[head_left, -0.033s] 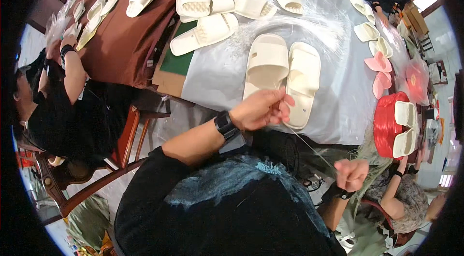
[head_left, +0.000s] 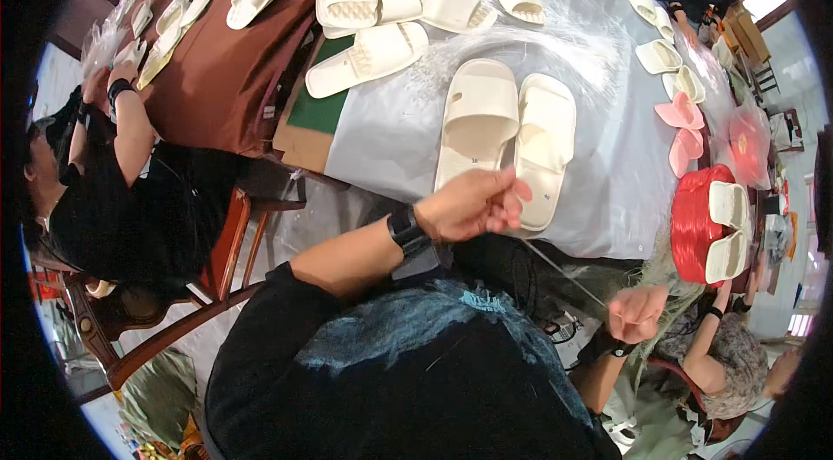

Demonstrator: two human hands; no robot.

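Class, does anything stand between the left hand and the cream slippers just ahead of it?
Nothing visible does. The left hand overlaps the slippers' near ends in view; contact is unclear. The thread slants off toward the right hand, away from that gap.

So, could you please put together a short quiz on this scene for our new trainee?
1. What stretches between the left hand and the right hand?
2. True or false: the red bundle is on the person's left.
3. Which colour are the slippers nearest the left hand: a) pink, b) cream or c) green?

Key: 1. A thin pale strand. 2. False; it is on the right. 3. b.
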